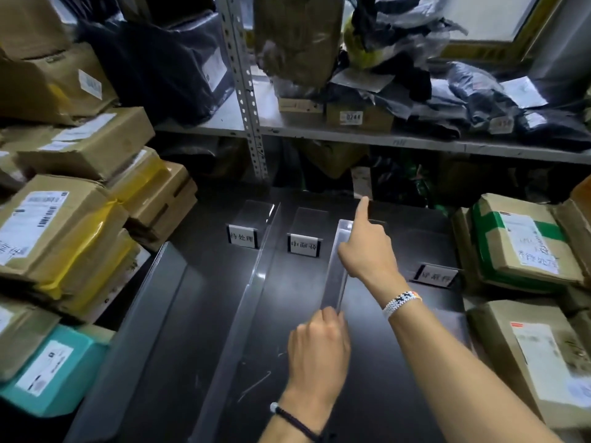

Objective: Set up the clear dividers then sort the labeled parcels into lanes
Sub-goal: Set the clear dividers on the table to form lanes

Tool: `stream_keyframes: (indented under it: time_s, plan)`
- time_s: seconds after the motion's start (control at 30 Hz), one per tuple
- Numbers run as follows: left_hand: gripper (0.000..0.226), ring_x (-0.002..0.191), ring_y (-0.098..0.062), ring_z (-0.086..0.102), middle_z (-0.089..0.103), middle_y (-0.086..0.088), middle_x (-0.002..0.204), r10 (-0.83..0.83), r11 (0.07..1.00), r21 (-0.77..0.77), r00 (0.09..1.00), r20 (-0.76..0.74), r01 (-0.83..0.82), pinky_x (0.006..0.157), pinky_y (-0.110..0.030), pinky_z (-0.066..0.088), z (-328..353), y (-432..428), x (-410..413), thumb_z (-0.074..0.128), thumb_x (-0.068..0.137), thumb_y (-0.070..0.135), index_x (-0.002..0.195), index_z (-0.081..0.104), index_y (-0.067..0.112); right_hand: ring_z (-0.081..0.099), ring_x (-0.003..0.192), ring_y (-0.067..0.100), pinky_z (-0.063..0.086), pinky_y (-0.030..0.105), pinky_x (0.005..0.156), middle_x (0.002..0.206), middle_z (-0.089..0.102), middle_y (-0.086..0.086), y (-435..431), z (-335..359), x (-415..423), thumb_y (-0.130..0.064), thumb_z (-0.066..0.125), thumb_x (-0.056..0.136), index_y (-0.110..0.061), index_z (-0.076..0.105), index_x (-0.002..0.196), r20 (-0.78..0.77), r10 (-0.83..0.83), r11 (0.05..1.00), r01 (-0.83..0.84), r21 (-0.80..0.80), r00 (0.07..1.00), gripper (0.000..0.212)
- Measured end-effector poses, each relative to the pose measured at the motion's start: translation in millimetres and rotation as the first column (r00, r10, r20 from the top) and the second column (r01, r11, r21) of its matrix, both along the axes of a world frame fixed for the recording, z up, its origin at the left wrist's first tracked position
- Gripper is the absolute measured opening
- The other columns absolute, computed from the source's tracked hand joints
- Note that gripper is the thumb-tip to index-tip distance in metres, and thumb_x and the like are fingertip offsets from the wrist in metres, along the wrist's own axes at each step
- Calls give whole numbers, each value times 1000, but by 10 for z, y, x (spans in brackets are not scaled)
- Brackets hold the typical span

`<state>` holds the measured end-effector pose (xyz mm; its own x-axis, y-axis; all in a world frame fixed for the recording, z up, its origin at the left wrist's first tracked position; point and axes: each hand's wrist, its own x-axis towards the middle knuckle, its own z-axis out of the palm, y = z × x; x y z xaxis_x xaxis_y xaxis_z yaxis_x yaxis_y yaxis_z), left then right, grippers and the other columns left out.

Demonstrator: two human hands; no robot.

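Perforated upright (pixel 245 91), grey shelf (pixel 319 134); window, perhaps (pixel 479 17).

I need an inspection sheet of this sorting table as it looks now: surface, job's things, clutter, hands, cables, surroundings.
Surface: dark metal table, scratched, bearing dividers and signs.
Job's things: left clear divider stands upright; right clear divider is between the two hands; three lane signs stand on the table; labelled parcels are stacked at both sides.
Clutter: nothing seen on the table.
Hands: left hand grips the near end of the right clear divider; right hand is at its far end, index finger straight, grip unclear.
Cables: nothing seen.
Surroundings: metal shelf behind, holding dark bags and small boxes.
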<state>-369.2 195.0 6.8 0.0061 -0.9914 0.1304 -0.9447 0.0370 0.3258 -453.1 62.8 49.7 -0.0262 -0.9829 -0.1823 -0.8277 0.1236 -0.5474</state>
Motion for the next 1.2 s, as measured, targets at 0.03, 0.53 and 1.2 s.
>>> stream_keyframes:
  time_s: [0.03,0.53,1.2]
  plan:
    - [37,31,-22,52,54,-3,45,2,999,34,1000,6,-2,32,-26,29,-66,-3,5,93,64,21,55,57,17,51,62,21,48,37,60,72,50,2,-14,-96,5,-4,49,90,-13,-9,163,-13,2,999,-2,32,1000,93]
    - [38,75,-30,71,71,-3,97,149,974,190,981,-126,-124,58,-41,51,-670,-209,-87,66,87,19,125,62,19,55,65,22,41,35,56,75,55,1,-88,-948,79,-12,48,94,-31,-6,163,91,-45,985,29,170,995,89]
    - [40,38,-25,54,56,-3,48,119,984,145,988,-98,-105,35,-31,32,-801,97,54,91,68,26,58,54,19,60,69,29,57,45,66,78,61,9,-81,-1061,100,-15,44,95,-34,2,162,226,-177,968,128,216,958,82]
